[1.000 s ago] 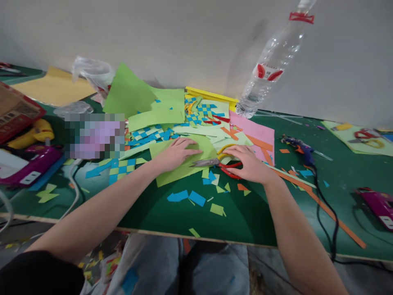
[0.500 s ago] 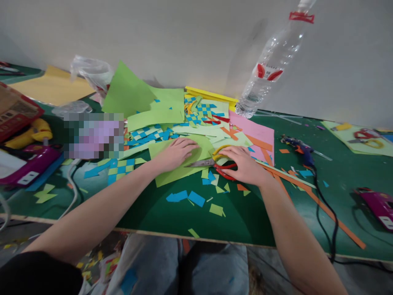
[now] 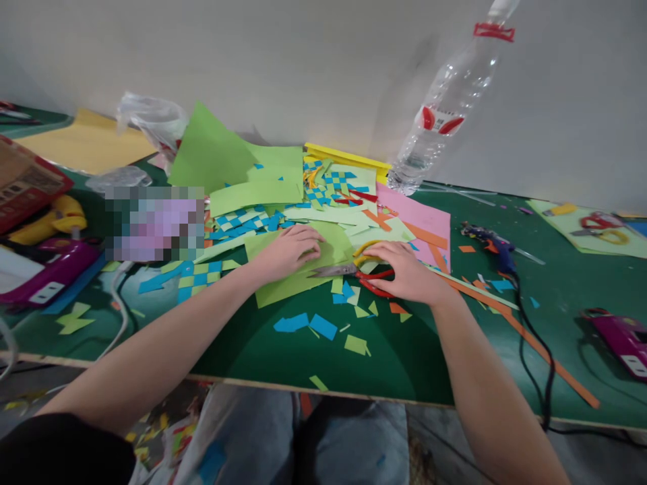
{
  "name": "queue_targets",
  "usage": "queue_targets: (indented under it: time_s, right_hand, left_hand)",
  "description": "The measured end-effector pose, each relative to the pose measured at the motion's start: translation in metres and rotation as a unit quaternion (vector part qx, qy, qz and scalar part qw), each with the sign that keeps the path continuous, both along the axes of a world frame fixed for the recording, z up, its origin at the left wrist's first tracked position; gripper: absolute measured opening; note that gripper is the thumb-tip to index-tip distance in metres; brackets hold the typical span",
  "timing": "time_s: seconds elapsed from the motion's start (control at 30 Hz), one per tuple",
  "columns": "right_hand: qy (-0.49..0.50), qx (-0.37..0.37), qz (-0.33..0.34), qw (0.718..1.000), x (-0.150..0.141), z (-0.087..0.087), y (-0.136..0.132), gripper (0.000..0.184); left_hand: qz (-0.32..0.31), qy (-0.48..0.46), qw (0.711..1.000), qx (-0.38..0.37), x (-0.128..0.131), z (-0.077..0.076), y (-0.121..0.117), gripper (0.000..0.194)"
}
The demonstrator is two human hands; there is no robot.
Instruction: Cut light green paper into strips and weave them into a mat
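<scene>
My right hand (image 3: 406, 271) is wrapped round scissors (image 3: 335, 270) with one yellow and one red handle. Their metal blades point left and lie over the front part of a light green sheet of paper (image 3: 275, 295). On that same sheet rests my left hand (image 3: 292, 253), fingers bent slightly and holding nothing. Around the sheet are blue and green paper scraps (image 3: 323, 326), with a checkered woven paper piece (image 3: 201, 277) to the left. Behind the hands lie pale green strips (image 3: 328, 215) and a larger curled green sheet (image 3: 215, 151).
A tall plastic bottle (image 3: 445, 111) leans at the back wall. To the right are a blue glue gun (image 3: 493, 246) with a black cord, long orange strips (image 3: 546, 360) and a purple device (image 3: 619, 337). On the left stand a cardboard box (image 3: 27, 178) and another purple device (image 3: 55, 273).
The scissors and right hand shifted slightly left, then back a little to the right. My left fingers have curled in a little on the green sheet.
</scene>
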State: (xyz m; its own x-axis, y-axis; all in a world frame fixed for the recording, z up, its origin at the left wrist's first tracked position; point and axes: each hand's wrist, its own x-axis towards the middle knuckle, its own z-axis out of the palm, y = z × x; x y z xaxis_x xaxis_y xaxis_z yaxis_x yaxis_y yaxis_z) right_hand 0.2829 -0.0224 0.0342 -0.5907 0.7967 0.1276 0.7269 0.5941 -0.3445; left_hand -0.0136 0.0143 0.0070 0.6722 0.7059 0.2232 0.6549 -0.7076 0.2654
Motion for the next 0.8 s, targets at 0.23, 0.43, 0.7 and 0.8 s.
queue_targets:
  time_s: [0.23, 0.43, 0.7, 0.8]
  right_hand:
    - [0.004, 0.016, -0.007, 1.0, 0.007, 0.003, 0.0, 0.04]
    - [0.003, 0.012, -0.026, 1.0, 0.011, 0.007, 0.001, 0.042]
    - [0.008, 0.012, -0.015, 1.0, 0.004, 0.0, 0.002, 0.041]
    - [0.005, 0.012, -0.009, 1.0, -0.001, -0.003, 0.002, 0.041]
  left_hand:
    - [-0.046, -0.009, 0.999, -0.001, -0.009, 0.003, 0.003, 0.033]
    - [-0.061, 0.036, 0.997, -0.021, -0.009, -0.002, 0.004, 0.038]
    - [-0.077, 0.058, 0.995, -0.014, -0.007, -0.012, 0.006, 0.055]
    - [-0.08, 0.063, 0.995, -0.007, -0.008, -0.013, 0.007, 0.059]
